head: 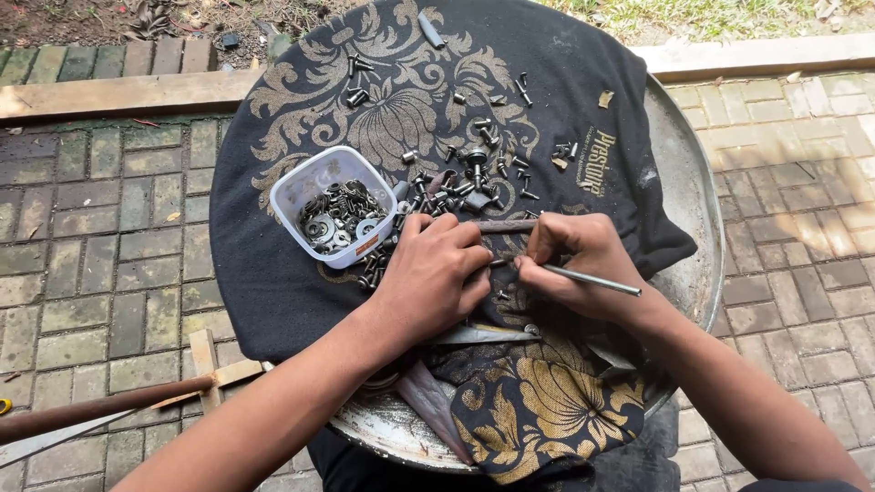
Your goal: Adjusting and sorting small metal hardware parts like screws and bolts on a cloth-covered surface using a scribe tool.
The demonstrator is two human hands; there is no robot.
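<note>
My left hand (433, 273) rests fingers-down on a black cloth with gold floral print (273, 273), its fingers pinching something small that I cannot make out, beside a dark metal bar (507, 225). My right hand (576, 264) grips a thin metal rod (602, 281) like a pen, its tip meeting the left fingertips. Several loose screws and bolts (474, 164) lie scattered on the cloth just beyond both hands. A white plastic tub (293, 189) holding several washers and nuts stands left of my left hand.
The cloth covers a round metal tray (694, 182) set on grey paving bricks (100, 237). A wooden plank (109, 94) borders the paving at the back. A rusty rod and wooden stake (109, 405) lie lower left. A short grey tube (431, 30) lies at the cloth's far edge.
</note>
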